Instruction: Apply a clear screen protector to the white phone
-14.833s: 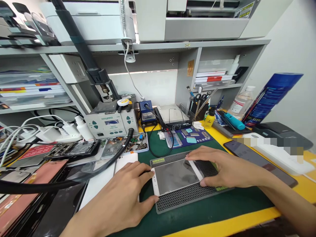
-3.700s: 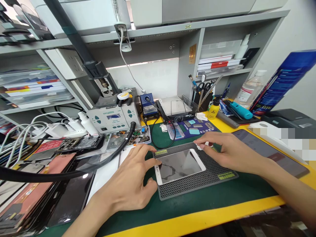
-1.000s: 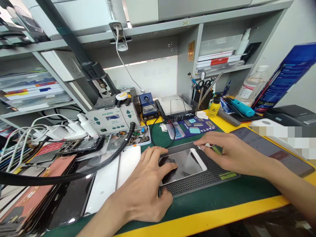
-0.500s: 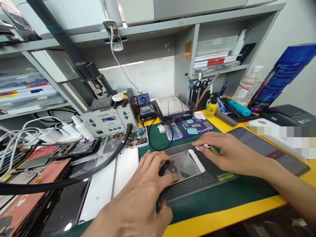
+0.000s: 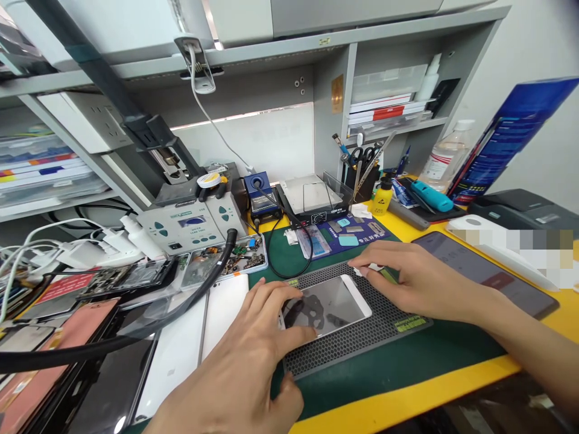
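A white smartphone [image 5: 333,304] lies screen up on a black honeycomb-patterned mat [image 5: 325,355]. Dark smudge-like shapes show on its glass. My left hand [image 5: 253,349] spans the phone's left end, with fingertips at the far edge and a fingertip at the near edge, gripping it against the mat. Beyond the phone's upper right corner, my right hand [image 5: 402,277] pinches a small white piece [image 5: 368,269], perhaps a wipe or tissue; the fingers cover most of it. That hand is apart from the phone.
Several phones and white panels [image 5: 181,355] lie left, crossed by a thick black hose [image 5: 190,304]. Behind stand a grey rework station [image 5: 190,226], a parts tray [image 5: 246,256], a tool holder [image 5: 362,181] and a yellow bottle [image 5: 382,198]. A large dark phone [image 5: 479,265] lies right.
The view has shifted slightly, moving the scene a little left. My left fingers sit nearer the phone's left end, uncovering more screen. My right hand keeps its pinch in much the same place.
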Action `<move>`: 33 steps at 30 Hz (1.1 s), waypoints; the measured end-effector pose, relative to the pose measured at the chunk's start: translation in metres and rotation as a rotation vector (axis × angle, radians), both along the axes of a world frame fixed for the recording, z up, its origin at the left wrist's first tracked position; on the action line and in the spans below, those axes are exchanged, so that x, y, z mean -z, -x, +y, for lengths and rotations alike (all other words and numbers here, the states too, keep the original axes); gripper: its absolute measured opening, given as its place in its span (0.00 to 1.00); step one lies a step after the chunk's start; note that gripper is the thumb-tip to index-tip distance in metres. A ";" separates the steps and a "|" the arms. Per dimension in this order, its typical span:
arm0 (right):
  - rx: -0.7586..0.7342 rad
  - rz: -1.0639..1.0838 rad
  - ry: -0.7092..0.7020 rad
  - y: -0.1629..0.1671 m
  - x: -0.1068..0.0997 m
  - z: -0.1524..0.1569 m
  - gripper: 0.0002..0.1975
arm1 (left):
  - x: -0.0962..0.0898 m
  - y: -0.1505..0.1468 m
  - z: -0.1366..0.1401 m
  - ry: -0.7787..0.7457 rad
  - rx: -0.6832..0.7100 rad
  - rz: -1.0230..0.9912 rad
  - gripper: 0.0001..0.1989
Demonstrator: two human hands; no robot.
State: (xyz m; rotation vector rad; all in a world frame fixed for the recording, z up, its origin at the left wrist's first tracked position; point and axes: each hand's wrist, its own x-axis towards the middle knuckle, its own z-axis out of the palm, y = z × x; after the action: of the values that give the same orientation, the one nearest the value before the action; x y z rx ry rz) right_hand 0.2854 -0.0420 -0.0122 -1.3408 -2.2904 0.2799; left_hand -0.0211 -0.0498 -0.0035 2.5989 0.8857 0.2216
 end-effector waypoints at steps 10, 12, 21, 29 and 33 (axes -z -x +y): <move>0.015 0.000 -0.008 0.001 0.001 0.001 0.13 | -0.003 0.002 0.001 0.009 -0.006 -0.003 0.36; 0.013 -0.003 -0.014 0.001 0.002 0.002 0.13 | -0.003 0.002 0.001 0.001 -0.004 -0.005 0.36; 0.014 -0.011 -0.006 0.002 0.000 0.001 0.13 | -0.005 0.007 0.003 0.021 -0.025 0.008 0.31; 0.026 -0.021 0.019 0.001 -0.002 0.000 0.13 | -0.006 0.012 0.004 -0.009 -0.022 0.039 0.29; 0.025 -0.023 0.016 0.002 -0.002 0.000 0.13 | -0.007 0.015 0.004 -0.029 -0.015 0.034 0.27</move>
State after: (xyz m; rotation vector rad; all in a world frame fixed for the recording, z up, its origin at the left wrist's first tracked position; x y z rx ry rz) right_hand 0.2833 -0.0422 -0.0098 -1.3864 -2.2930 0.2769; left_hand -0.0363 -0.0454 0.0038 2.6314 0.9202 0.1963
